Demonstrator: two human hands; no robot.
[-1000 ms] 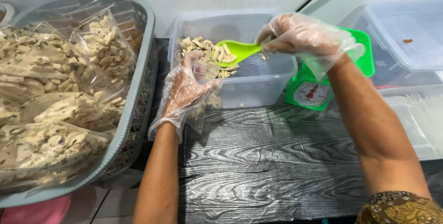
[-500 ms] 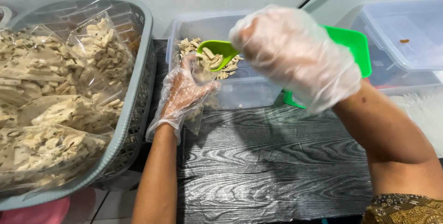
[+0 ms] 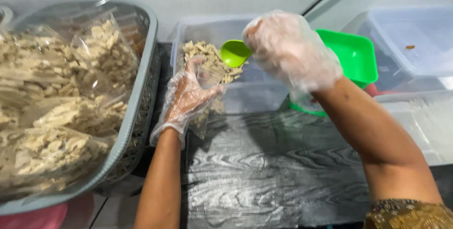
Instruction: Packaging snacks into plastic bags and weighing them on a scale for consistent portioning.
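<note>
Clear plastic gloves cover both hands in the head view. The right hand [image 3: 290, 49] is clamped on a green scoop [image 3: 235, 53], tipped over a small clear bag [image 3: 207, 92] of pale snack pieces. The left hand [image 3: 188, 94] grips that bag, holding it before a clear tub [image 3: 255, 92]. A grey basket [image 3: 137, 111] of filled bags stands left on the dark worktop [image 3: 264, 172].

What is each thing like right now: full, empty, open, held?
Green plastic scoop: held by right hand, tipped.
Small clear plastic bag: held open by left hand, partly filled.
Grey plastic basket: full of packed bags.
Clear plastic tub: open.
Green tray: empty.
</note>
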